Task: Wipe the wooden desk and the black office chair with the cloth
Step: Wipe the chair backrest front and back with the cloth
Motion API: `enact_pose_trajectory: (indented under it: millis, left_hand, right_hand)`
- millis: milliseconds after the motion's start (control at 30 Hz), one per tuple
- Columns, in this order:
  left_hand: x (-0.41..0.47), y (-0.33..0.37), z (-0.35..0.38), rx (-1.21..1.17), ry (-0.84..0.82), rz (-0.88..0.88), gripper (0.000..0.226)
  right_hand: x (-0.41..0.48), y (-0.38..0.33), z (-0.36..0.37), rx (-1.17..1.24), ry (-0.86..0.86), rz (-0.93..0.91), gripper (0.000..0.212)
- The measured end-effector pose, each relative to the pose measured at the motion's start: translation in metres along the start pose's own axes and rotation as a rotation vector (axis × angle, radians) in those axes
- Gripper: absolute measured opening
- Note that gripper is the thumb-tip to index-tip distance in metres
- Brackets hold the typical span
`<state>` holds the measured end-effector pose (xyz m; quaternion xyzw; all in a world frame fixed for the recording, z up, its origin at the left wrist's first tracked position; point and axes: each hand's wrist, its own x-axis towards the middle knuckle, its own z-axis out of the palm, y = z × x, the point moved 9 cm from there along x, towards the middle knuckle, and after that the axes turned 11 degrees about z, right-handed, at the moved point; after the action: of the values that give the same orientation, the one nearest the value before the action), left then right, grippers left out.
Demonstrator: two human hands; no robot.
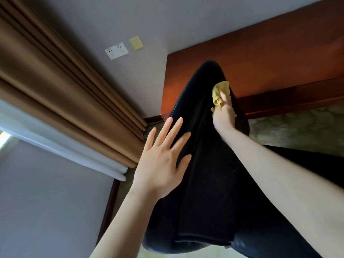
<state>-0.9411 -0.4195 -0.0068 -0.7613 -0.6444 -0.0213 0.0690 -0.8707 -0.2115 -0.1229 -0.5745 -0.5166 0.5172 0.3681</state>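
Yellow cloth point(220, 90) bunched in the right grip point(224, 116), fingers curled round it, pressed to the far end of the black office chair point(204, 164), close beside the reddish wooden bench point(270, 58). Left grip point(162, 161) open, fingers straight and spread over the chair's near side; touching or hovering, hard to tell. Brown curtain point(65, 90) and wall sockets point(116, 50) at left. Step in hand, by the look of it: wiping the chair. Next, probably: drawing the cloth across the dark upholstery in overlapping strokes, with steady pressure and the left grip bracing the chair against swivel.

Black office chair point(204, 174) on patterned carpet point(297, 127)
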Motion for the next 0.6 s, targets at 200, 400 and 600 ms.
enact_pose_trajectory:
  millis: [200,400,600]
  left_hand:
    - [-0.001,-0.003,0.0,-0.012,0.032,0.002,0.054]
    - [-0.002,-0.002,0.001,0.035,0.015,0.005,0.053]
    - [-0.002,0.001,0.001,0.045,0.009,0.002,0.053]
  right_hand:
    - [-0.116,0.022,0.007,0.141,-0.128,-0.33,0.058]
    - [-0.217,0.063,0.01,0.131,-0.23,-0.45,0.052]
    - [-0.21,0.06,0.002,-0.049,-0.276,-0.667,0.065]
